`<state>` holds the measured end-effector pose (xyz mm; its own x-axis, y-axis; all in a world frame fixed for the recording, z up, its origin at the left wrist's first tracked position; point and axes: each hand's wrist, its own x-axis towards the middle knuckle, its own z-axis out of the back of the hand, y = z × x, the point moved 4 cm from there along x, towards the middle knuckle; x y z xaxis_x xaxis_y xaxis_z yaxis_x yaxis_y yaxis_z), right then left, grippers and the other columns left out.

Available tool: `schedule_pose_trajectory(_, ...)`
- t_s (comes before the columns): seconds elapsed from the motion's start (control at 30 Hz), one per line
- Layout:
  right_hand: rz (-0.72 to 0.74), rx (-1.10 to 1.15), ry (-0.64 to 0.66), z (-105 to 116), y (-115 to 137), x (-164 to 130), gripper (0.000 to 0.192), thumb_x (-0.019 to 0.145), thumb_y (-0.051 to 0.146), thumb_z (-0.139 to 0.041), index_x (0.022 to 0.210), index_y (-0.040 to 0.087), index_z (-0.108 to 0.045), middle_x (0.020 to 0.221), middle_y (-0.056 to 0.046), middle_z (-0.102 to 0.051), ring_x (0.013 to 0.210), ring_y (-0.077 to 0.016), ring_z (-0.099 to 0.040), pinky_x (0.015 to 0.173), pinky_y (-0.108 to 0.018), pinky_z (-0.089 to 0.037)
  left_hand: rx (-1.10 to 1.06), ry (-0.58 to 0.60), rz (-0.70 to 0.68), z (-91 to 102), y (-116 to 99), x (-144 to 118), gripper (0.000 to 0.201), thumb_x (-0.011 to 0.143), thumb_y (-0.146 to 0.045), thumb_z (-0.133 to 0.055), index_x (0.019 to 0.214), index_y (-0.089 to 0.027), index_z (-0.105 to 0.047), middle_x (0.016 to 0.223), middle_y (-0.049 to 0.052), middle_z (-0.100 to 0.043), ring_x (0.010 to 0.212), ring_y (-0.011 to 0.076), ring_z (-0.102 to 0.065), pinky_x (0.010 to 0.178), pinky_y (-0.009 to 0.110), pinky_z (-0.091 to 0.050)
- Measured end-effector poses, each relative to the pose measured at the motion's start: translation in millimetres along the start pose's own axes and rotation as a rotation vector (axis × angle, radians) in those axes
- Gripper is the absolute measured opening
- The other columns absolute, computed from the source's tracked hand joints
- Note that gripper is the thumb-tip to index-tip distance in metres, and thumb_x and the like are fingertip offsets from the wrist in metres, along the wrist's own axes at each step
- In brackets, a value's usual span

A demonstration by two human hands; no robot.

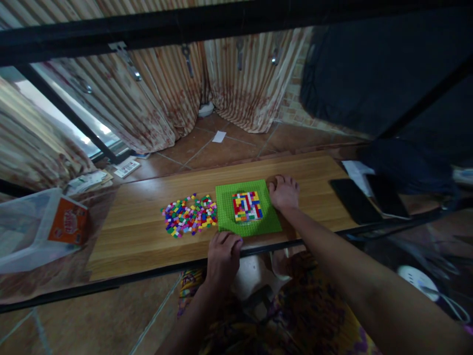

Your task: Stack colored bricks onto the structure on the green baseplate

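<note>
Green baseplate (pixel 225 207): lying flat on the wooden bench (pixel 140 231), between its two ends, near side close to the bench's front edge.
Brick panel (pixel 247 206): many-coloured, roughly square, set on the middle of the baseplate, clear of all four plate edges.
Right hand (pixel 286 195): at the baseplate's right edge, towards its far corner; fingers bent; cannot tell whether gripping the plate or merely resting.
Left hand (pixel 223 251): at the bench's front edge, beside the baseplate's near-left corner; fingers curled; cannot tell whether pinching anything small.
Loose bricks (pixel 188 217): spread in a mixed patch just beside the baseplate's left edge, towards the bench's left end.
Sound handling, as judged: best to steady the plate by its bare green margin, line up with the studs, press straight down, and keep strays from lodging underneath.
Bench's right end: bearing a black flat device (pixel 354 199), set at a slant, well apart from the plate.
Beyond the far edge: tiled floor (pixel 199 155) with a white paper slip (pixel 219 136); striped curtains (pixel 158 93) behind.
Off the left end: clear plastic bin (pixel 27 229) with an orange label (pixel 68 222).
Overhead: dark metal bar (pixel 236 19), hung with hooks.
</note>
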<state>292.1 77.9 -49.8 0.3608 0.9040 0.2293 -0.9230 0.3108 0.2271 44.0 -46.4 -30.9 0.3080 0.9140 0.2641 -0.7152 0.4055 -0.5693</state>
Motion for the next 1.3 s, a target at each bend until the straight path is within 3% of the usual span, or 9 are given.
schedule_pose_trajectory(0.3, -0.001, -0.009, -0.002, -3, -1, 2, 0.044, 0.093, 0.035, -0.038, 0.124, 0.011, -0.057, 0.13, -0.018, -0.056, 0.115, -0.0324, -0.047, 0.096, -0.045, -0.032, -0.17, -0.172, 0.002, 28.4, 0, 45, 0.012, 0.089, -0.025, -0.059, 0.09, -0.023, -0.071, 0.089, 0.003, -0.071, 0.087, 0.0163, -0.065, 0.083, 0.032, -0.052)
schedule_pose_trajectory(0.53, 0.003, 0.001, -0.033, -3, -2, 2, 0.043, 0.093, 0.035, -0.038, 0.123, 0.011, -0.058, 0.129, -0.018, -0.057, 0.114, -0.0321, -0.047, 0.096, -0.045, -0.032, -0.127, -0.208, -0.036, 28.0, -9, 79, 0.007, 0.085, -0.02, -0.064, 0.083, -0.021, -0.071, 0.087, 0.003, -0.072, 0.087, 0.0179, -0.065, 0.084, 0.035, -0.05)
schedule_pose_trajectory(0.93, 0.011, -0.006, -0.031, -3, -1, 1, 0.044, 0.093, 0.035, -0.037, 0.124, 0.011, -0.058, 0.128, -0.019, -0.057, 0.114, -0.0321, -0.047, 0.096, -0.045, -0.032, 0.036, -0.127, 0.038, 18.7, -4, 92, 0.009, 0.082, -0.015, -0.065, 0.08, -0.021, -0.072, 0.089, 0.003, -0.071, 0.088, 0.0199, -0.064, 0.086, 0.037, -0.047)
schedule_pose_trajectory(1.17, 0.003, -0.015, -0.029, -3, -1, 1, 0.044, 0.093, 0.036, -0.037, 0.124, 0.011, -0.058, 0.127, -0.018, -0.058, 0.113, -0.0325, -0.047, 0.096, -0.045, -0.032, -0.059, -0.115, 0.08, 16.6, -4, 94, 0.011, 0.08, -0.014, -0.066, 0.078, -0.023, -0.073, 0.088, 0.002, -0.072, 0.086, 0.0174, -0.064, 0.085, 0.033, -0.047)
schedule_pose_trajectory(1.3, 0.008, -0.027, -0.01, -2, 0, 1, 0.045, 0.094, 0.036, -0.036, 0.125, 0.011, -0.057, 0.128, -0.019, -0.057, 0.115, -0.0326, -0.047, 0.096, -0.045, -0.031, 0.005, -0.117, 0.103, 16.4, -6, 95, 0.011, 0.08, -0.016, -0.066, 0.077, -0.023, -0.073, 0.088, 0.003, -0.072, 0.086, 0.018, -0.064, 0.085, 0.034, -0.047)
